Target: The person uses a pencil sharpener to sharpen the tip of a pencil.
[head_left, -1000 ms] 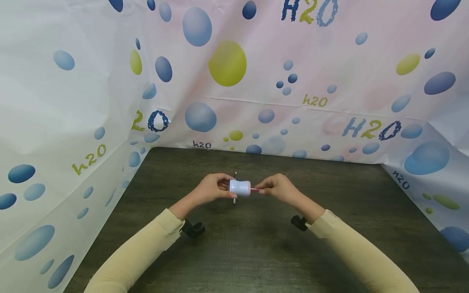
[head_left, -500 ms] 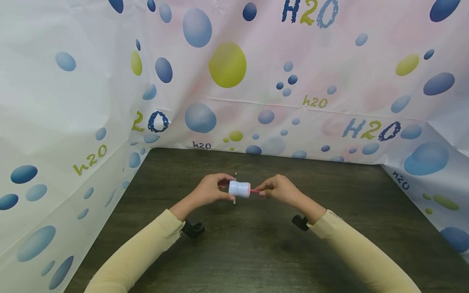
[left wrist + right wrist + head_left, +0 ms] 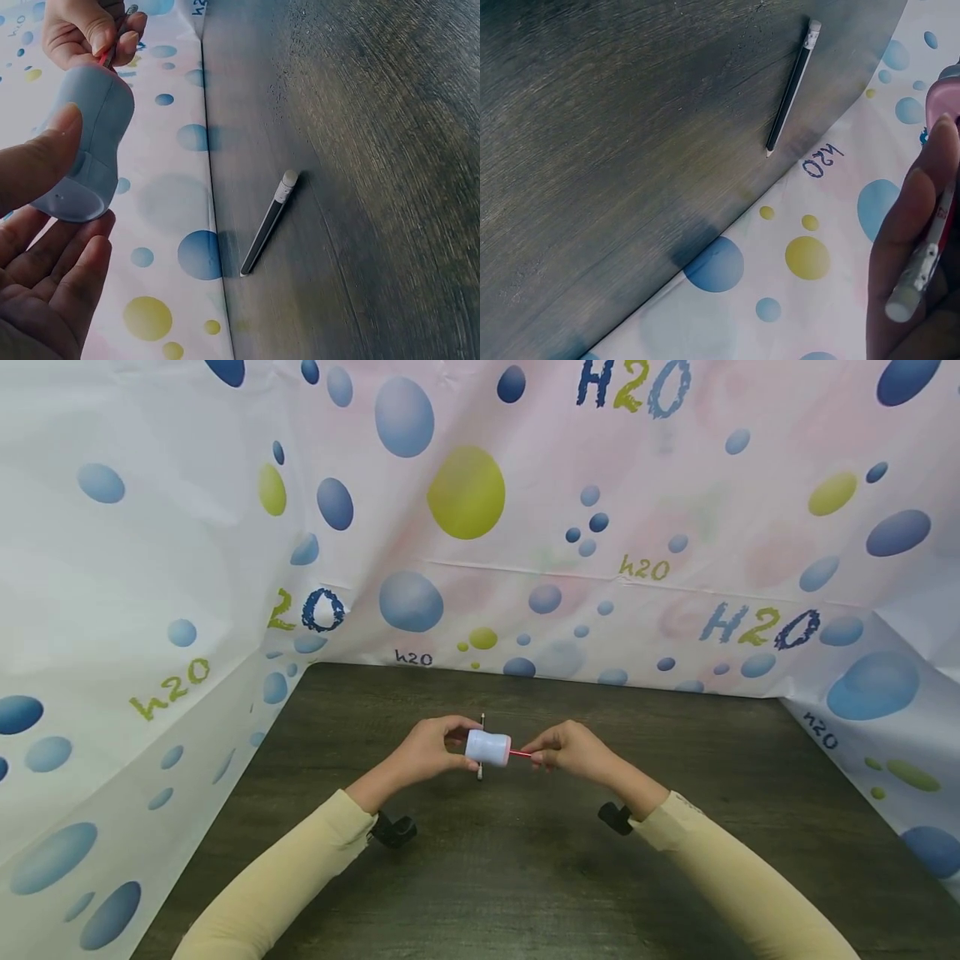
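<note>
On the far left, the patterned sheet (image 3: 150, 577) of bubbles and "H2O" lettering runs up the side and on across the back. A cream left sleeve (image 3: 273, 877) reaches in over the dark wooden table (image 3: 480, 877), with a black wrist camera (image 3: 393, 829) at its cuff. From there the left hand (image 3: 427, 750) holds a pale blue container (image 3: 487, 748), narrow-waisted and lying on its side in the air, the thumb on one side and fingertips on the other. That container is at about the middle of the scene, raised above the tabletop, its pink end facing right.

Below it a black pencil (image 3: 266, 225) lies on the wood, its white eraser end toward the person and its point toward the back sheet (from overhead, the container hides its middle).

Next along, a red pencil (image 3: 520, 753) meets the pink end; how deep its tip sits I can't tell. The right hand (image 3: 570, 750) pinches it between thumb and fingers, its white eraser sticking out past the grip. Farther right come a second black wrist camera (image 3: 615, 817) and the cream right sleeve (image 3: 742, 877).
</note>
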Motion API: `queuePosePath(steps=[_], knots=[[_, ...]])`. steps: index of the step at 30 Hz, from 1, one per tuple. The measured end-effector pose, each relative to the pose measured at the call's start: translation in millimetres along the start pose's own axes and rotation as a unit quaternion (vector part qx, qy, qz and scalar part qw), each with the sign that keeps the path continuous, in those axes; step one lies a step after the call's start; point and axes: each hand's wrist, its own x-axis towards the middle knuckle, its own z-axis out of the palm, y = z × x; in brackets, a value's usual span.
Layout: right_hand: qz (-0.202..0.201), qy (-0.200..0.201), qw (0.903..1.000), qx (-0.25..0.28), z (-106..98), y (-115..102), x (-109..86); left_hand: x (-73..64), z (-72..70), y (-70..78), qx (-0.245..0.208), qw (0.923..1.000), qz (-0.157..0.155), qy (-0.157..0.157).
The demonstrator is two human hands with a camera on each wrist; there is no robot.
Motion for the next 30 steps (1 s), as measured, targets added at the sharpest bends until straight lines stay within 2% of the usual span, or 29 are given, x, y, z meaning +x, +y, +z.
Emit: queuePosePath(steps=[20, 24, 27, 30], knots=[[0.015, -0.025, 0.9988, 0.039, -1, 0, -2.1, -1.8, -4.5, -0.9, 0.003, 0.9997, 0.023, -0.004], [0.027, -0.028, 0.9977, 0.056, -5, 7, -5.5, -2.7, -13.7, -8.7, 0.008, 0.9998, 0.019, 0.001], [0.044, -0.032, 0.9943, 0.091, -11, 15, -11.9, -5.9, -27.1, -17.3, -0.013, 0.9995, 0.002, 0.027], [0.054, -0.03, 0.9894, 0.131, -18, 21, -17.1, -7.6, -39.2, -22.6, -0.041, 0.998, 0.001, 0.048]])
